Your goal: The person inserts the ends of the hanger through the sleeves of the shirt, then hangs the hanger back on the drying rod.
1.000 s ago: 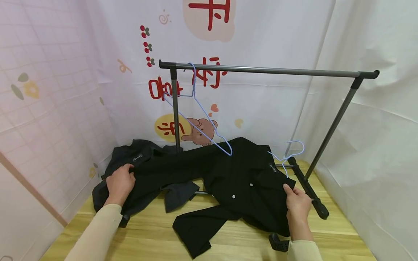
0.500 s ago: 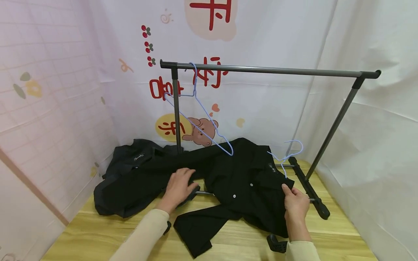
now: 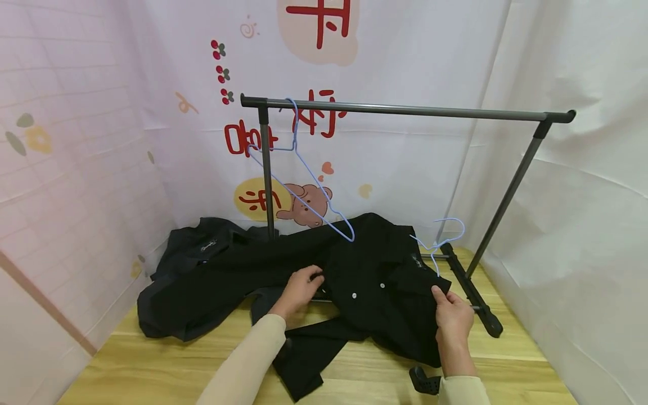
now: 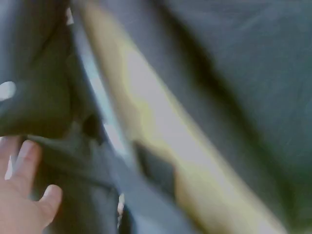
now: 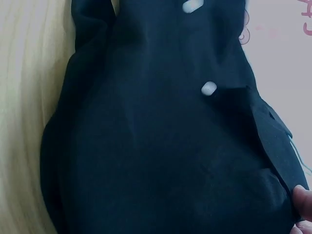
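A black button-up shirt (image 3: 364, 270) lies spread across the table, its white buttons showing. My right hand (image 3: 454, 318) pinches its edge at the right, near the collar; in the right wrist view the thumb (image 5: 302, 196) presses on the cloth. A blue wire hanger (image 3: 441, 244) pokes out there, its lower part hidden by the shirt. My left hand (image 3: 300, 289) is at the shirt's left-hand edge, fingers loosely bent. In the left wrist view that hand (image 4: 24, 190) has its thumb apart from the fingers, whose tips meet the cloth edge.
A grey clothes rack (image 3: 405, 109) stands behind, with one bare blue hanger (image 3: 304, 169) on its rail. A dark grey garment (image 3: 182, 247) is heaped at the left, partly under the black sleeve. The wooden table (image 3: 152, 371) shows in front.
My left hand has let go of the black sleeve at the left and moved right to the shirt's edge. My right hand keeps its pinch in nearly the same place.
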### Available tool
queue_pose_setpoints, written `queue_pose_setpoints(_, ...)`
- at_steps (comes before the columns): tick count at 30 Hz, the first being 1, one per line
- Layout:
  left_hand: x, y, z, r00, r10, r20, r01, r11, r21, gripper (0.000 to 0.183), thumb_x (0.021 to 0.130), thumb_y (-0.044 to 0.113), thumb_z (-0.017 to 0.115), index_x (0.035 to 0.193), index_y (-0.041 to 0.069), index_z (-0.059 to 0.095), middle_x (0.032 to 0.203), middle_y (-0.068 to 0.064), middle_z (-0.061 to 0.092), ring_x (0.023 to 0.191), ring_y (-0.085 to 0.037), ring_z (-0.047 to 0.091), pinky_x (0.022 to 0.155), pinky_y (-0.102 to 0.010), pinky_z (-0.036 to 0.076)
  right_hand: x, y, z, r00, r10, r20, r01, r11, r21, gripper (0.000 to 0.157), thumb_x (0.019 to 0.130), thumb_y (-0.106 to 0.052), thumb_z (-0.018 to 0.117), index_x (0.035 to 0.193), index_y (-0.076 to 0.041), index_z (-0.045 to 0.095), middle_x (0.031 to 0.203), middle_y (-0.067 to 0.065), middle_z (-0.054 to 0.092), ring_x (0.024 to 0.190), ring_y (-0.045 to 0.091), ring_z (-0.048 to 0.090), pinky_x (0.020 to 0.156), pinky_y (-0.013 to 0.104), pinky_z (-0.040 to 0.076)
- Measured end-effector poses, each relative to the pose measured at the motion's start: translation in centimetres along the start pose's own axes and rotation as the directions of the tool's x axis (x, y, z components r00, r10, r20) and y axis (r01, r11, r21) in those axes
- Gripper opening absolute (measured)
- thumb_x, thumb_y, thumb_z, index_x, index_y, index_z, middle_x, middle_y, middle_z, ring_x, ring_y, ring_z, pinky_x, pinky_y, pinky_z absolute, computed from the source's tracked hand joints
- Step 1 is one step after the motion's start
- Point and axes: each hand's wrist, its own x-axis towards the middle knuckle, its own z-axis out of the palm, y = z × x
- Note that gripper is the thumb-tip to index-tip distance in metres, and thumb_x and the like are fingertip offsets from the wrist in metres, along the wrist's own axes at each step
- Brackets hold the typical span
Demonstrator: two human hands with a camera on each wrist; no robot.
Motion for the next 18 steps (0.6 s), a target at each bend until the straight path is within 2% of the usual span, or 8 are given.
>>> queue_pose_setpoints(1, 0.3, 0.3, -0.8, 0.999, -0.04, -0.023, 0.038, 0.996, -0.085, 0.024, 0.103, 0.019, 0.054, 0.122, 0.008, 0.065, 0.106, -0.009, 0.065, 0.09, -0.024, 0.061, 0.084, -0.044, 0.047, 0.0, 0.0, 0.1, 1.0, 0.007, 0.0, -0.007, 1.0, 0.009, 0.045, 0.095, -0.031, 0.069, 0.104, 0.013, 0.068, 0.085, 0.009, 0.058, 0.095, 0.031, 0.046, 0.074, 0.034, 0.039)
queue_pose_setpoints(3, 0.9, 1.0, -2.5, 0.99, -0.107, -0.097, 0.083, 0.97, -0.229, 0.024, 0.105, 0.02, 0.051, 0.119, 0.005, 0.063, 0.093, -0.008, 0.06, 0.079, -0.022, 0.055, 0.075, -0.039, 0.045, -0.1, -0.1, 0.2, 1.0, 0.014, 0.001, -0.014, 1.0, 0.023, 0.045, 0.095, -0.031, 0.068, 0.105, 0.013, 0.068, 0.088, 0.011, 0.056, 0.096, 0.032, 0.046, 0.075, 0.037, 0.039)
queue_pose_setpoints(6, 1.8, 2.2, -4.7, 0.963, -0.137, -0.23, 0.057, 0.945, -0.323, 0.021, 0.106, 0.019, 0.05, 0.112, 0.003, 0.063, 0.083, -0.006, 0.051, 0.077, -0.021, 0.047, 0.073, -0.035, 0.039, -0.2, -0.4, 0.5, 1.0, 0.024, 0.008, -0.024, 0.999, 0.037, 0.046, 0.095, -0.032, 0.068, 0.103, 0.012, 0.069, 0.088, 0.012, 0.057, 0.094, 0.03, 0.047, 0.073, 0.035, 0.041)
queue_pose_setpoints(9, 2.4, 3.4, -6.2, 0.941, -0.102, -0.323, -0.003, 0.951, -0.309, 0.021, 0.105, 0.017, 0.051, 0.109, 0.001, 0.064, 0.088, -0.008, 0.055, 0.083, -0.023, 0.049, 0.075, -0.036, 0.038, -0.3, -0.9, 0.7, 0.999, 0.035, 0.024, -0.037, 0.998, 0.055, 0.047, 0.096, -0.034, 0.067, 0.106, 0.012, 0.069, 0.089, 0.012, 0.058, 0.093, 0.03, 0.048, 0.072, 0.034, 0.042)
queue_pose_setpoints(11, 2.6, 3.8, -6.7, 0.934, -0.094, -0.345, -0.007, 0.96, -0.281, 0.02, 0.105, 0.016, 0.052, 0.113, 0.002, 0.064, 0.097, -0.01, 0.059, 0.088, -0.025, 0.052, 0.079, -0.037, 0.041, -0.4, -1.2, 0.8, 0.999, 0.031, 0.018, -0.032, 0.998, 0.058, 0.046, 0.096, -0.034, 0.067, 0.105, 0.012, 0.069, 0.088, 0.01, 0.057, 0.093, 0.03, 0.047, 0.073, 0.033, 0.041)
queue_pose_setpoints(14, 2.5, 3.6, -6.6, 0.937, -0.108, -0.331, 0.035, 0.975, -0.218, 0.022, 0.103, 0.016, 0.055, 0.121, 0.004, 0.061, 0.106, -0.012, 0.061, 0.096, -0.027, 0.055, 0.084, -0.041, 0.044, -0.3, -1.4, 1.0, 1.0, 0.018, -0.017, -0.017, 0.999, 0.047, 0.044, 0.096, -0.032, 0.067, 0.096, 0.012, 0.068, 0.075, 0.005, 0.053, 0.087, 0.028, 0.046, 0.068, 0.032, 0.038)
queue_pose_setpoints(18, 1.6, 2.2, -5.7, 0.95, -0.149, -0.274, 0.119, 0.985, -0.121, 0.03, 0.1, 0.015, 0.061, 0.128, 0.004, 0.058, 0.113, -0.012, 0.06, 0.104, -0.028, 0.056, 0.091, -0.046, 0.045, -0.4, -1.3, 1.1, 0.999, 0.003, -0.048, -0.001, 0.999, 0.032, 0.041, 0.095, -0.031, 0.068, 0.083, 0.008, 0.067, 0.059, -0.002, 0.046, 0.079, 0.025, 0.044, 0.061, 0.03, 0.037)
